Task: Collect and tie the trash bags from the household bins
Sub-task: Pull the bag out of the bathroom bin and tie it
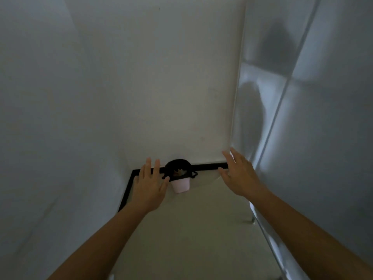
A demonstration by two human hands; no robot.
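Note:
A small pink bin (181,185) stands on the floor in the corner against the far wall. A black trash bag (178,167) lines it, folded over the rim, with some pale rubbish inside. My left hand (149,183) is stretched out just left of the bin, fingers apart, holding nothing. My right hand (239,175) reaches forward further right, also spread and empty, close to the shiny appliance. Neither hand touches the bag.
White walls close in at the left (50,118) and back. A tall reflective silver appliance (312,118) fills the right side, one small foot (252,220) on the floor. A black skirting strip (205,166) runs along the wall base. The pale floor (191,239) lies between.

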